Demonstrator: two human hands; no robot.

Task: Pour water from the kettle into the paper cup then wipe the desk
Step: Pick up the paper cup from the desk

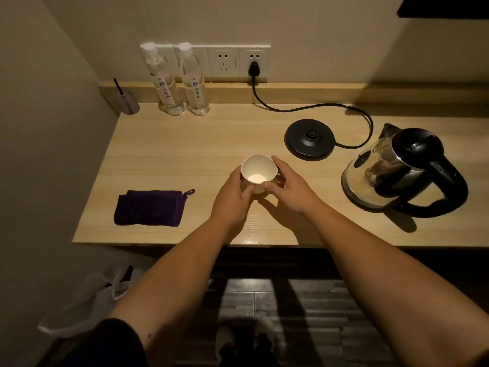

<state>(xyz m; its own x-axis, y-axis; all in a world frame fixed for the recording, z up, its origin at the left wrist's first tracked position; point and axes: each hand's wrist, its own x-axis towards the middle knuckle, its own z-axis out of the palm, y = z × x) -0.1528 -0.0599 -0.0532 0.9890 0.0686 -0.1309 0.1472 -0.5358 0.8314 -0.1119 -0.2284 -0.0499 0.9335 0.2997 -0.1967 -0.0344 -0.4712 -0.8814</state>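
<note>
A white paper cup stands upright in the middle of the wooden desk; its inside looks empty. My left hand wraps its left side and my right hand wraps its right side, both touching it. A steel kettle with a black handle and lid sits on the desk at the right, off its round black base. A folded dark purple cloth lies flat at the left front.
Two clear water bottles stand at the back left beside a small grey holder. The base's black cord runs across the back to a wall socket. A white bag lies on the floor below left.
</note>
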